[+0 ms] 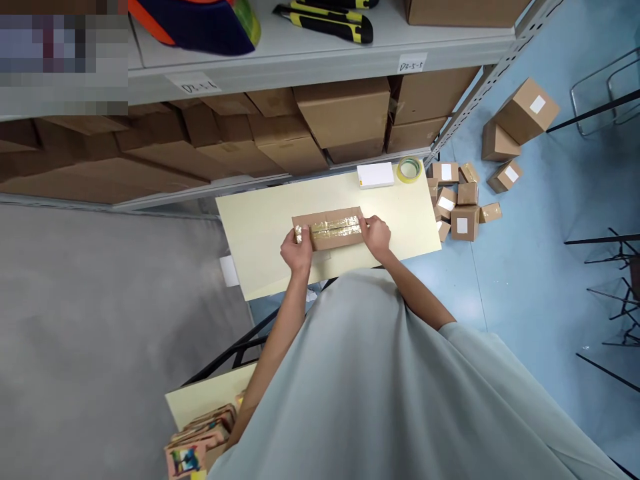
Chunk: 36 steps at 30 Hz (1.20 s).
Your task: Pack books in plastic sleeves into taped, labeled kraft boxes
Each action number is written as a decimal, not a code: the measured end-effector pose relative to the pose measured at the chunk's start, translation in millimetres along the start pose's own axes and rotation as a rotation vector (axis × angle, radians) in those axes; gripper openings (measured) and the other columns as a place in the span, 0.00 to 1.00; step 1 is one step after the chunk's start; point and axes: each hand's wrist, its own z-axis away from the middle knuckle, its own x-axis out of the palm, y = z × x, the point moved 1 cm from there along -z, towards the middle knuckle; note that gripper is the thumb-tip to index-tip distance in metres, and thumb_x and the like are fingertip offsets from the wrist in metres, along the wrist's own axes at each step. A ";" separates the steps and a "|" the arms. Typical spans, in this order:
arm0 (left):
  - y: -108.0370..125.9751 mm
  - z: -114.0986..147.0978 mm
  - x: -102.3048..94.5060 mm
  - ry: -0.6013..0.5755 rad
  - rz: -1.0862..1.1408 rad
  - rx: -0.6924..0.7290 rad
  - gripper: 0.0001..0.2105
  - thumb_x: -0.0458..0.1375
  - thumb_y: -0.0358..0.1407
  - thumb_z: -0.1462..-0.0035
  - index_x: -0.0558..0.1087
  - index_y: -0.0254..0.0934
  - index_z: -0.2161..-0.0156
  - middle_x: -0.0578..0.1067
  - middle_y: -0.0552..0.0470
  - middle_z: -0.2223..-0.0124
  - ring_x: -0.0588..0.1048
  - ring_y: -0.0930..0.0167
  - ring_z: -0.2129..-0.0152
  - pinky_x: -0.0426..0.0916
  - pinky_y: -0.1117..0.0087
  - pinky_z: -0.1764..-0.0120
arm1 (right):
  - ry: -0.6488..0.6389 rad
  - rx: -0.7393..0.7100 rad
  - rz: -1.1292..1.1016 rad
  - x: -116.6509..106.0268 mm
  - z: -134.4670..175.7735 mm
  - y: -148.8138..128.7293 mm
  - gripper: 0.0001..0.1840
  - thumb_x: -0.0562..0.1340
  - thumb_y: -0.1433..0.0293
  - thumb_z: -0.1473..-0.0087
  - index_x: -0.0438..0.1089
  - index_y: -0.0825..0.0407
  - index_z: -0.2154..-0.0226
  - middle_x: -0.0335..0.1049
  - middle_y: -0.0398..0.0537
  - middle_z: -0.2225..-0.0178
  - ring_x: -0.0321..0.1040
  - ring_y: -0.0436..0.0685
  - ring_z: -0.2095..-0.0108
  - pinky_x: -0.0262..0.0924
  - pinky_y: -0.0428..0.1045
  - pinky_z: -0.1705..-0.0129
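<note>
A small brown cardboard box point(327, 219) with shiny clear tape along its top seam is between my hands over a pale yellow table point(265, 257). My left hand point(298, 251) grips its left end, thumb on the taped side. At the opposite end, my right hand point(376, 235) holds the corner with fingers closed on it. Behind the box, near the table's back edge, lie a white box point(375, 175) and a roll of tape point(409, 170).
Cardboard cartons point(345, 113) fill the shelf behind the table. Yellow-black utility knives point(330, 23) lie on the shelf above. Several parcels point(465, 223) are on the floor to the right. A stack of printed packages point(200, 433) sits on another surface at lower left.
</note>
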 end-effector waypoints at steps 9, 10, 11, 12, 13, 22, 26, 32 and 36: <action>2.2 -12.2 -2.9 0.046 -0.139 0.009 0.19 0.59 0.52 0.34 0.81 0.38 0.57 0.84 0.43 0.60 0.81 0.55 0.56 0.73 0.56 0.46 | -0.022 -0.008 0.047 -0.4 -6.1 2.7 0.34 0.47 0.49 0.21 0.79 0.49 0.64 0.79 0.55 0.56 0.77 0.61 0.61 0.68 0.53 0.55; 2.1 -11.5 -2.5 0.037 -0.144 0.007 0.19 0.59 0.53 0.34 0.80 0.38 0.56 0.84 0.41 0.57 0.81 0.53 0.53 0.73 0.54 0.44 | -0.025 -0.005 0.042 0.3 -5.5 3.6 0.33 0.47 0.50 0.20 0.80 0.49 0.62 0.79 0.55 0.55 0.77 0.61 0.61 0.69 0.53 0.54; 2.6 -10.2 -1.9 0.027 -0.142 0.006 0.20 0.59 0.53 0.34 0.80 0.38 0.54 0.84 0.40 0.54 0.80 0.51 0.49 0.72 0.52 0.42 | -0.027 -0.001 0.030 0.8 -4.6 4.5 0.33 0.46 0.51 0.20 0.80 0.49 0.61 0.79 0.55 0.54 0.77 0.61 0.60 0.69 0.53 0.53; 4.1 -8.1 -0.9 0.020 -0.138 0.013 0.21 0.59 0.53 0.33 0.79 0.38 0.50 0.83 0.37 0.49 0.79 0.49 0.44 0.71 0.49 0.39 | -0.028 0.007 0.011 1.1 -3.1 5.3 0.34 0.45 0.51 0.20 0.80 0.49 0.59 0.79 0.55 0.53 0.78 0.61 0.59 0.70 0.54 0.52; 6.7 -5.0 0.6 0.018 -0.137 0.036 0.24 0.59 0.53 0.33 0.77 0.36 0.45 0.81 0.34 0.42 0.75 0.48 0.37 0.68 0.47 0.34 | -0.031 0.013 -0.016 1.3 -1.0 6.0 0.34 0.44 0.52 0.20 0.80 0.50 0.55 0.79 0.56 0.52 0.78 0.62 0.57 0.71 0.55 0.50; 53.3 59.2 51.4 -0.465 -0.272 0.530 0.40 0.50 0.56 0.27 0.54 0.34 0.20 0.51 0.37 0.18 0.41 0.53 0.19 0.31 0.44 0.21 | -0.155 -0.144 -0.333 4.4 35.4 20.5 0.34 0.51 0.55 0.24 0.60 0.51 0.24 0.64 0.57 0.26 0.62 0.63 0.26 0.60 0.62 0.25; 60.3 68.1 60.1 -0.485 -0.319 0.566 0.38 0.48 0.54 0.26 0.53 0.34 0.20 0.46 0.39 0.17 0.39 0.56 0.19 0.31 0.45 0.21 | -0.193 -0.067 -0.446 8.1 34.6 42.6 0.33 0.56 0.51 0.27 0.67 0.48 0.28 0.68 0.54 0.28 0.68 0.63 0.29 0.67 0.61 0.30; 60.5 63.9 65.5 -0.519 -0.436 0.613 0.40 0.56 0.48 0.30 0.54 0.31 0.20 0.47 0.37 0.17 0.40 0.50 0.19 0.33 0.42 0.22 | -0.212 0.148 -0.554 17.0 15.6 76.9 0.27 0.56 0.52 0.26 0.78 0.51 0.40 0.78 0.56 0.37 0.77 0.61 0.38 0.72 0.60 0.35; 59.4 57.0 67.7 -0.506 -0.431 0.608 0.34 0.53 0.43 0.27 0.58 0.33 0.21 0.54 0.40 0.19 0.47 0.53 0.20 0.39 0.45 0.21 | -0.216 0.301 -0.533 21.6 2.8 91.2 0.25 0.60 0.51 0.30 0.80 0.51 0.44 0.82 0.56 0.43 0.81 0.60 0.46 0.75 0.60 0.41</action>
